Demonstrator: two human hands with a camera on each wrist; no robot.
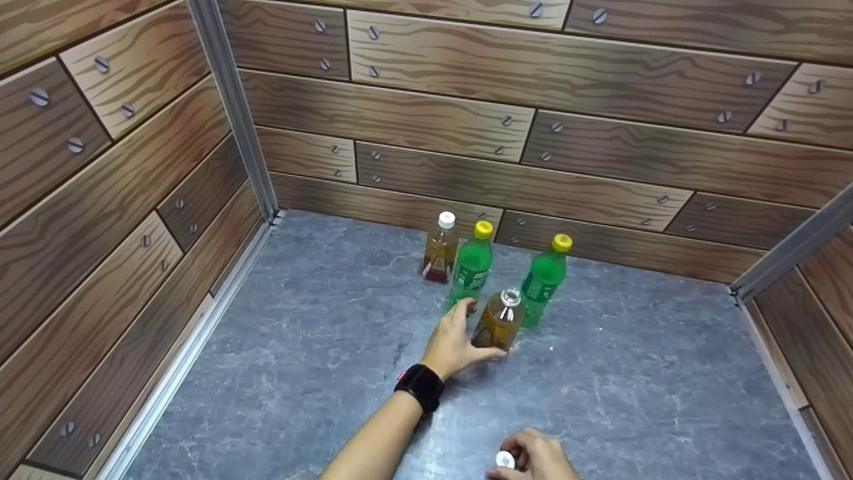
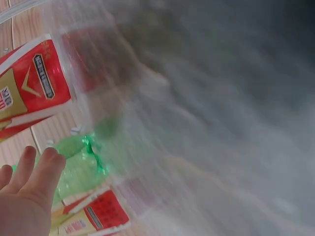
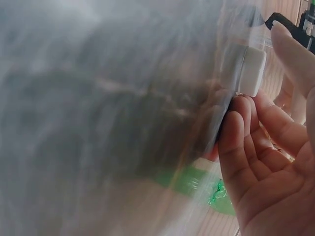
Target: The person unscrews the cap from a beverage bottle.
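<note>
An uncapped bottle of brown drink (image 1: 497, 323) stands upright on the grey tabletop (image 1: 320, 373). My left hand (image 1: 456, 340), with a black band at the wrist, spreads its thumb and fingers around its near left side. In the left wrist view the bottle's red and gold label (image 2: 29, 83) shows, and the fingers (image 2: 32, 179) are extended, not wrapped round it. Near the front edge of the head view is my right hand (image 1: 536, 457), beside a white bottle cap (image 1: 505, 460). The cap (image 3: 252, 72) sits on the tabletop, fingertips right at its side, thumb apart from it.
Behind the uncapped bottle stand two green bottles with yellow caps, one at left (image 1: 472, 270) and one at right (image 1: 544, 280). A white-capped bottle of brown drink (image 1: 440, 250) is farther back. Wood-patterned walls (image 1: 426, 100) with metal corner posts (image 1: 243, 113) enclose the tabletop.
</note>
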